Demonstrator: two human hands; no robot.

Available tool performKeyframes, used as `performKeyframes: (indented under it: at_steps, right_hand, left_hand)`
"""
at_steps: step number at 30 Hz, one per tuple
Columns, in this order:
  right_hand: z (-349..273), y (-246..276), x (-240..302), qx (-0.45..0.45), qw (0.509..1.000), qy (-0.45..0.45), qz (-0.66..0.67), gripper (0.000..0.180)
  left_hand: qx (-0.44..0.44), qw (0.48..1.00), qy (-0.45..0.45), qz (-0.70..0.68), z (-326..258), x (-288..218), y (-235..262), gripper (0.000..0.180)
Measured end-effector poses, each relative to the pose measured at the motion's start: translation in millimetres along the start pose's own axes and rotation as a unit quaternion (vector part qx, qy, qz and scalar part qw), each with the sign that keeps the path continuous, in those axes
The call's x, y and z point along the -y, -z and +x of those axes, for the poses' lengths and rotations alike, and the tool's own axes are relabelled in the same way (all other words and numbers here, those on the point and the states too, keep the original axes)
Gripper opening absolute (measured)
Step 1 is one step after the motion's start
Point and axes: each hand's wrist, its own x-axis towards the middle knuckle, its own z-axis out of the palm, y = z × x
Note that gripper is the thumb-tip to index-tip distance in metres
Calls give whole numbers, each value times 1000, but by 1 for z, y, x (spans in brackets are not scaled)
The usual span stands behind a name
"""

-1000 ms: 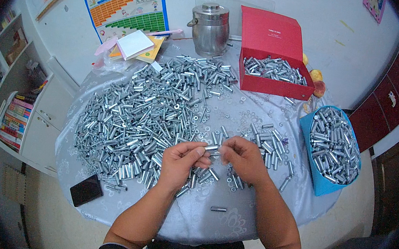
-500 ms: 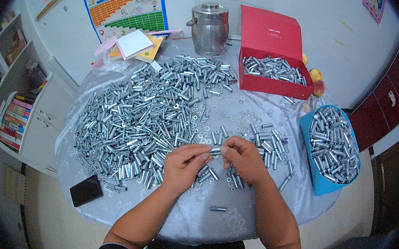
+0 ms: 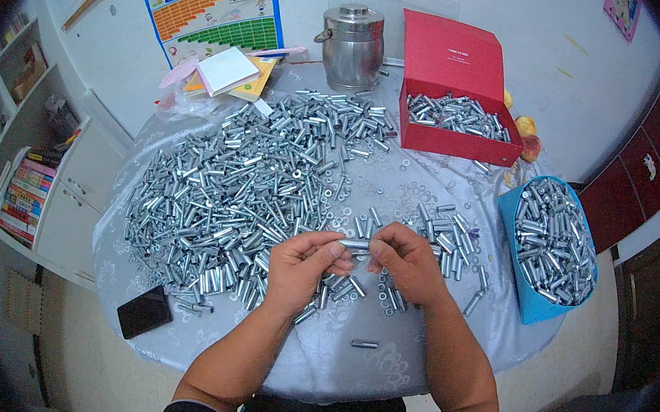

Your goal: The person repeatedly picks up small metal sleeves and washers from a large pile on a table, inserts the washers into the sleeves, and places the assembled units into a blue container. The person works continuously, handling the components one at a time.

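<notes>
The metal pile (image 3: pixel 221 189) spread across centre left, presumably for easy reach; the red box (image 3: pixel 461 144), upper right, and blue bin (image 3: pixel 529 306), right, corralled further metal parts (image 3: pixel 459 115). Near the frame's centre a metal cylinder (image 3: pixel 356 243) lay level, seemingly supported at both ends: the left hand (image 3: pixel 298 272) pinched its left end, the right hand (image 3: pixel 405 266) its right, fingertips nearly together.

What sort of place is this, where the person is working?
It looks like a room in a home: a bookcase stands at the left, a colourful wall chart hangs behind, and a patterned tablecloth lies under the metal tubes.
</notes>
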Motion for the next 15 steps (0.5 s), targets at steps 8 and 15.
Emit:
performKeyframes:
  at_steps: [8,15]
  right_hand:
    - [-1,-7,1,-44,999,22,-16,17]
    - [-3,-17,1,-36,997,57,-47,37]
  left_hand:
    - [-2,998,-41,38,-4,2,-3,19]
    - [-23,981,-120,148,-7,8,-5,18]
